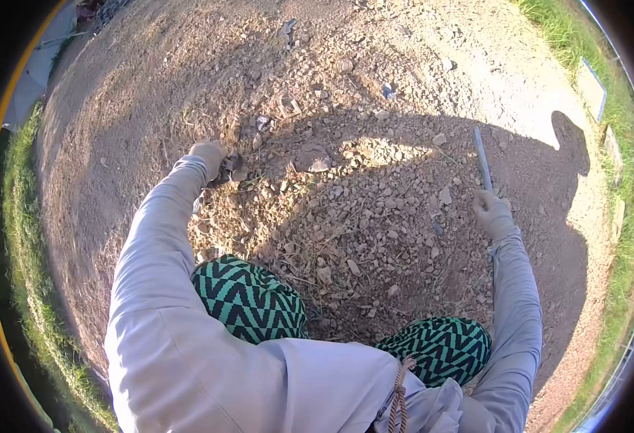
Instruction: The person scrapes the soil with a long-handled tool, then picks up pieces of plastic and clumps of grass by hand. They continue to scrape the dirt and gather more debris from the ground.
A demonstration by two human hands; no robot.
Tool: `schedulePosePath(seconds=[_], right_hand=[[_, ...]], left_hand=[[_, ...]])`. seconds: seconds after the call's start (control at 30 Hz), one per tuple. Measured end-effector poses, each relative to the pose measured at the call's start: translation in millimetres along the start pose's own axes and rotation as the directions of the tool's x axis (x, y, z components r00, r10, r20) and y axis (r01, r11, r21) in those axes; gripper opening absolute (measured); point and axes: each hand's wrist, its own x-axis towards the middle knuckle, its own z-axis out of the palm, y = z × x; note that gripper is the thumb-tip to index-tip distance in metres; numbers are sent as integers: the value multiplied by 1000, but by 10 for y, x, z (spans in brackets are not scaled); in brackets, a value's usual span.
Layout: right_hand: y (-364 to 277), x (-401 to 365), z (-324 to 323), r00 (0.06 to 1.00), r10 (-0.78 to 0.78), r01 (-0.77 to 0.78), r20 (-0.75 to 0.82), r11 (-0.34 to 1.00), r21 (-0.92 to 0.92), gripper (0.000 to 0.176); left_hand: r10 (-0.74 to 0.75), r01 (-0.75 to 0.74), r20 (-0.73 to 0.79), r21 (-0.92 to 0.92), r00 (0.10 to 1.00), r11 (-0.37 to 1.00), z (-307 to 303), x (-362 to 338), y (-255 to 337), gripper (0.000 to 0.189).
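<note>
My left hand (208, 155) is closed at the left, low over the stony ground, beside a dark flat stone (238, 172); what its fingers hold, if anything, is too small to make out. At the right, my right hand (491, 209) is wrapped round a thin grey metal rod (482, 159). The rod points away from me past the fist, and part of it shows below along the forearm. Loose stones and dry straw (353, 209) lie between the two hands.
My knees in green and black patterned cloth (252, 299) are bent close below. Grass strips (39, 289) run along both sides. A pale slab (591, 88) lies at the upper right edge. A small blue scrap (388, 92) rests on the soil ahead. Shadows cross the ground.
</note>
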Motion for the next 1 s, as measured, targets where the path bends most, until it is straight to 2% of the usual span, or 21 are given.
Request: schedulePosePath(seconds=[0.03, 0.1, 0.17, 0.23, 0.3, 0.37, 0.43, 0.53, 0.63, 0.67, 0.7, 0.77, 0.83, 0.93, 0.97, 1.0], right_hand=[[-271, 212, -47, 997, -50, 53, 67, 997, -49, 38], [-906, 588, 52, 987, -158, 159, 40, 987, -19, 38], [-1686, 935, 242, 992, -20, 40, 128, 986, -161, 39], [-2231, 1167, 520, 970, -183, 190, 160, 981, -28, 43], [-2371, 1775, 1459, 955, -117, 105, 273, 993, 56, 47], [-2945, 1588, 1669, 974, -36, -27, 224, 962, 272, 49], [-2980, 1721, 2463, 934, 259, -325, 247, 904, 277, 52], [-3408, 1475, 2528, 897, 147, -369, 417, 767, 525, 61], [-3929, 1462, 1937, 852, 132, -462, 507, 643, 610, 61], [-4018, 1521, 1771, 907, 111, -397, 407, 550, 734, 55], [-3959, 1648, 1657, 976, -170, 28, 135, 715, 698, 52], [-3791, 1977, 1503, 975, -137, 71, 174, 938, 339, 53], [-4174, 1845, 846, 986, -77, 70, 150, 996, 54, 44], [-4180, 1983, 335, 984, -144, 153, 106, 985, -81, 42], [-4129, 2037, 171, 976, -106, 129, 188, 986, -110, 40], [-4091, 2067, -15, 971, -129, 165, 200, 971, -174, 38]], left_hand=[[6, -7, -6, -42, 1000, 999, 140, 54, -30, 41], [-6, 10, 68, -68, 998, 998, 438, 115, -42, 43], [34, -23, 140, -76, 990, 997, 814, 206, -150, 45], [-9, 40, 151, -204, 989, 978, 805, 99, -190, 48], [-10, 61, 172, -296, 985, 953, 820, 76, -286, 50], [28, 46, 190, -373, 981, 927, 883, 140, -406, 51], [41, 41, 186, -416, 982, 908, 925, 199, -475, 51], [76, 27, 194, -480, 978, 877, 959, 229, -544, 51], [116, 10, 196, -546, 974, 838, 939, 223, -647, 51], [123, 6, 188, -567, 974, 824, 972, 232, -669, 52], [130, 3, 186, -584, 974, 812, 992, 234, -694, 52], [145, -11, 171, -610, 975, 793, 997, 231, -736, 52], [151, -18, 158, -632, 976, 775, 1019, 238, -753, 51], [156, -23, 152, -641, 976, 767, 969, 197, -799, 50], [158, -26, 150, -642, 976, 767, 960, 200, -811, 50], [160, -26, 152, -641, 975, 767, 974, 214, -804, 49]])
